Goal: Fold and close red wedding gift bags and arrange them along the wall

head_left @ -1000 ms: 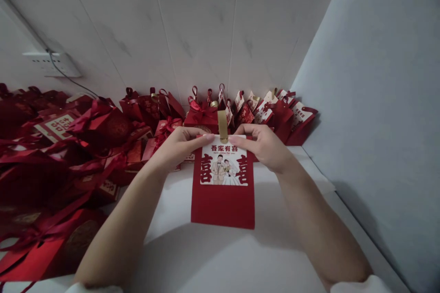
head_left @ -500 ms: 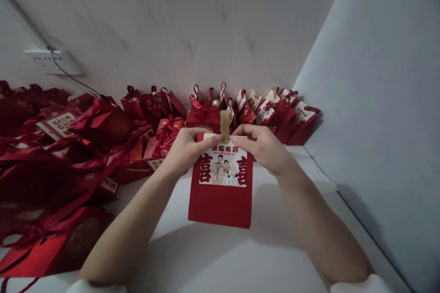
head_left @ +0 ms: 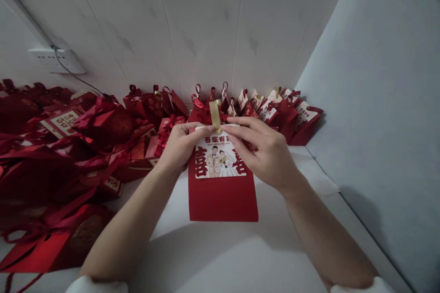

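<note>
A flat red gift bag (head_left: 222,194) lies on the white counter (head_left: 220,256) with a white picture card (head_left: 218,158) of a couple on its front. A gold ribbon loop (head_left: 215,116) stands up at its top edge. My left hand (head_left: 178,146) pinches the bag's top left edge, fingers closed on it. My right hand (head_left: 266,151) lies over the card's right side, its fingertips pressed together at the base of the gold ribbon.
Several finished red gift bags with red ribbons (head_left: 85,142) crowd the counter's left side, and more stand in a row along the tiled back wall (head_left: 271,110). A wall socket with a cable (head_left: 58,59) is at upper left. A grey wall (head_left: 378,100) closes the right.
My right hand has slid left over the card's right side to the gold ribbon. The bag has shifted slightly up and tilted, and the ribbon now leans left.
</note>
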The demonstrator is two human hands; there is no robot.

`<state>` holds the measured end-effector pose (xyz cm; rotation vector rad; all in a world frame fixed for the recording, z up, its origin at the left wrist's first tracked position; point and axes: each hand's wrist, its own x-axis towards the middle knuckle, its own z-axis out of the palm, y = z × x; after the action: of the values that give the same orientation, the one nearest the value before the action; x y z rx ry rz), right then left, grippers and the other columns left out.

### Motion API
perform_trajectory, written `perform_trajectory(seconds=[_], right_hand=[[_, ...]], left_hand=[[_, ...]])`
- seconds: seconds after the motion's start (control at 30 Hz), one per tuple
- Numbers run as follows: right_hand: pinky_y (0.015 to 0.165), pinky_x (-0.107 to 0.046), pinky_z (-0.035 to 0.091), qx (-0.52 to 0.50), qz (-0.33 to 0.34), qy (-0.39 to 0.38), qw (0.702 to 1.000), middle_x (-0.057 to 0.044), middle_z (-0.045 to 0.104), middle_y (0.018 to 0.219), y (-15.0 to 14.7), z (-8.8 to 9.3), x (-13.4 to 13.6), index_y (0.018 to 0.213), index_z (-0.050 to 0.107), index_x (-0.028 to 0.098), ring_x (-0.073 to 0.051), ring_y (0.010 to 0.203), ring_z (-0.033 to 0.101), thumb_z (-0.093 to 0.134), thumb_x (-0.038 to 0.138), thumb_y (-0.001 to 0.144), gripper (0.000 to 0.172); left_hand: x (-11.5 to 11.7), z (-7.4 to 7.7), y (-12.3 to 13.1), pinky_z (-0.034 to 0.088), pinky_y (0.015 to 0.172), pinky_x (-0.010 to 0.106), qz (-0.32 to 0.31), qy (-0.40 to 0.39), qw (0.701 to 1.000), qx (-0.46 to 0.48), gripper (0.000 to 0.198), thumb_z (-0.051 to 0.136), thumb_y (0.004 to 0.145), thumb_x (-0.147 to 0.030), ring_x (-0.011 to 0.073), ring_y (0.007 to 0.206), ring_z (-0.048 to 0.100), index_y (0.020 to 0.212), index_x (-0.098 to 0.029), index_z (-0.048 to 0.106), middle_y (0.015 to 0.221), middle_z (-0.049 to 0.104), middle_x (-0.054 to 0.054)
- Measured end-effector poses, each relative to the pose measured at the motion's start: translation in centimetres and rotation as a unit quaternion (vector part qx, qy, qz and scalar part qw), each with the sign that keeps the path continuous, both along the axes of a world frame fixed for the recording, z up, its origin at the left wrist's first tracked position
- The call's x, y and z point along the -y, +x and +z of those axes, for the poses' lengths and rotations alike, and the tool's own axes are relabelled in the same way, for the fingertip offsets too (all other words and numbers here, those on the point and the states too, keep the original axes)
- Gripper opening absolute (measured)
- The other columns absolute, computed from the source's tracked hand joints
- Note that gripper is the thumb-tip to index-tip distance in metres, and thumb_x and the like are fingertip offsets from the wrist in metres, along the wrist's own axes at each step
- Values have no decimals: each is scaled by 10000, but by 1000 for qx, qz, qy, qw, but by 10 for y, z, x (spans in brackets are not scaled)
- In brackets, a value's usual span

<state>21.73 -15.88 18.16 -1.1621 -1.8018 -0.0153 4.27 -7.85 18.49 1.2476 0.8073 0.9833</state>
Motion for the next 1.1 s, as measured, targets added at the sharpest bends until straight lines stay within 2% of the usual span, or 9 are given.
perform_trajectory(seconds=[0.1, 0.23, 0.33, 0.5, 0.6, 0.73, 0.87, 1.0, 1.1], right_hand=[[1065, -360, 480, 9, -1, 21, 1000, -75, 633, 1296, -1, -1, 0, 1159, 704, 221, -199, 1223, 582, 525, 193, 967, 265], [1090, -392, 464, 1, 28, 52, 998, -90, 624, 1300, -1, -2, -2, 1215, 673, 199, -205, 1232, 575, 569, 177, 941, 294], [1092, -381, 464, -9, 42, 57, 997, -110, 617, 1313, -1, -2, -3, 1232, 671, 170, -200, 1238, 574, 575, 156, 935, 312], [1028, -379, 516, -14, 33, 71, 997, -83, 650, 1286, 0, -7, -7, 1201, 698, 220, -195, 1186, 612, 576, 133, 935, 306], [1016, -387, 520, 7, 18, 106, 994, -85, 669, 1264, 1, -11, -12, 1191, 710, 213, -204, 1153, 623, 592, 120, 923, 307], [1028, -405, 511, 18, 14, 137, 990, -98, 664, 1278, 1, -14, -16, 1168, 724, 195, -216, 1150, 618, 615, 117, 907, 294], [1080, -438, 474, 46, 23, 103, 993, -109, 616, 1349, 2, -11, -14, 1215, 699, 195, -225, 1236, 569, 580, 154, 937, 305], [1110, -465, 443, 102, 2, 81, 991, -129, 586, 1388, 0, -6, -10, 1236, 688, 183, -244, 1296, 522, 553, 196, 960, 308], [1128, -495, 413, 146, -15, 60, 987, -122, 523, 1463, -4, -5, -9, 1277, 663, 191, -271, 1385, 436, 541, 211, 968, 333]], left_hand=[[1, 2, 0, 500, 521, 215, 20, 3, 1000, 5, 212, 827, 662, -313, 115, 490, 605, 664, -144, 698, 583, 686, 4], [3, 5, -3, 492, 506, 201, 17, 37, 999, 2, 164, 818, 670, -275, 115, 497, 609, 684, -147, 717, 590, 690, 2], [3, 6, -5, 493, 505, 188, -2, 44, 999, 22, 152, 808, 695, -262, 101, 491, 602, 671, -155, 703, 587, 683, -12], [1, 2, -7, 527, 558, 215, -49, 71, 996, 7, 182, 801, 731, -293, 132, 572, 652, 707, -156, 685, 665, 709, 9], [-1, -1, -7, 530, 585, 212, -32, 107, 994, -2, 159, 791, 750, -280, 124, 584, 653, 721, -155, 698, 683, 714, 11], [-1, -2, -6, 514, 569, 202, -13, 117, 993, 10, 168, 786, 763, -303, 104, 547, 625, 729, -156, 713, 658, 701, 4], [1, -1, -4, 475, 509, 189, 27, 101, 994, 6, 228, 818, 720, -344, 99, 509, 598, 706, -143, 710, 615, 682, 9], [1, -1, -1, 485, 493, 199, 50, 74, 996, 16, 252, 836, 689, -362, 109, 500, 606, 704, -142, 711, 612, 686, 16], [-1, 1, -3, 477, 459, 193, 67, 52, 996, 24, 261, 845, 677, -365, 110, 471, 600, 684, -151, 696, 587, 682, 8]])
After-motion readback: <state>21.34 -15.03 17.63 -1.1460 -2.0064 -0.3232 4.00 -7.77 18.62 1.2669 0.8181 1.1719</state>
